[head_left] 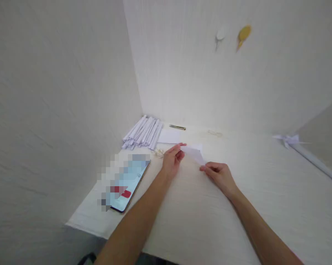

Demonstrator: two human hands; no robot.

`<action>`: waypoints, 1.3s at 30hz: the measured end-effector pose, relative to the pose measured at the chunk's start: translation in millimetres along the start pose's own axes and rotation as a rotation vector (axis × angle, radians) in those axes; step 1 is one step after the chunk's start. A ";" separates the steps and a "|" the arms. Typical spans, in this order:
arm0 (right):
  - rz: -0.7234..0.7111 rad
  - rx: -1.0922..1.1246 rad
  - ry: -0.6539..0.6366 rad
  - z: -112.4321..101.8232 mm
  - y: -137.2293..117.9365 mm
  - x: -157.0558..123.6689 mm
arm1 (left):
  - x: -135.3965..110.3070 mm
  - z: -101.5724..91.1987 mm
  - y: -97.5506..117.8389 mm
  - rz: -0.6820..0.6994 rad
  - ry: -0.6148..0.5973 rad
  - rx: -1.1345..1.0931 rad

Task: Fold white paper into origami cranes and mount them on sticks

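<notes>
A small white sheet of paper (pixel 192 152), bent or partly folded, is held just above the table between my two hands. My left hand (pixel 172 159) pinches its left corner, fingers closed. At its lower right corner, the thumb and fingers of my right hand (pixel 219 176) are closed on the paper. Behind my left hand lies a flat stack of white paper (pixel 168 136). Just left of that hand is a small tangle of pale string or rubber bands (pixel 158 152).
Several rolled paper tubes (pixel 143 131) are piled at the back left. A phone (pixel 131 184) lies at left, and thin snips (pixel 177 127) lie near the back wall. At right rests a long paper roll (pixel 315 162) with folded paper at its end. Two hooks, one yellow (pixel 244 33), hang on the wall.
</notes>
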State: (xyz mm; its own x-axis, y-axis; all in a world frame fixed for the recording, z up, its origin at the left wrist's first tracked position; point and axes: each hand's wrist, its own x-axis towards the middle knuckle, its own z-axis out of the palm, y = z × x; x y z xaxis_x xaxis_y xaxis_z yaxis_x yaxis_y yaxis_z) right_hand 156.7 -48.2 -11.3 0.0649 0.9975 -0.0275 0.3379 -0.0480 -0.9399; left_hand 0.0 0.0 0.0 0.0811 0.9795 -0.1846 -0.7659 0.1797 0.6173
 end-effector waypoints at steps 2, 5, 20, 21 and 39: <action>-0.008 0.014 -0.015 -0.3 1.4 -0.2 | 0.3 1.8 0.2 -0.007 0.042 -0.013; -0.021 0.032 -0.021 -0.3 3.3 0.3 | 0.2 3.5 0.6 -0.029 0.079 -0.026; -0.060 0.061 0.030 -0.6 6.0 2.5 | 3.8 -0.2 -1.1 -0.026 -0.089 0.210; -0.063 0.062 0.030 -0.7 5.9 2.4 | 3.5 0.0 -1.0 -0.018 -0.090 0.227; -0.032 0.333 0.216 1.1 6.7 5.0 | -7.3 10.5 -16.6 0.027 0.079 0.049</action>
State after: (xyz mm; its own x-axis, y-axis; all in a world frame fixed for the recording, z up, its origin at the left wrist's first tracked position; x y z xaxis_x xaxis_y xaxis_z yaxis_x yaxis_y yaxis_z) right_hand 158.2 -43.5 -18.1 0.2671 0.9628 0.0420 0.0225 0.0373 -0.9991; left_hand 18.8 -9.2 -0.9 0.0090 0.9740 -0.2262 -0.7351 0.1598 0.6589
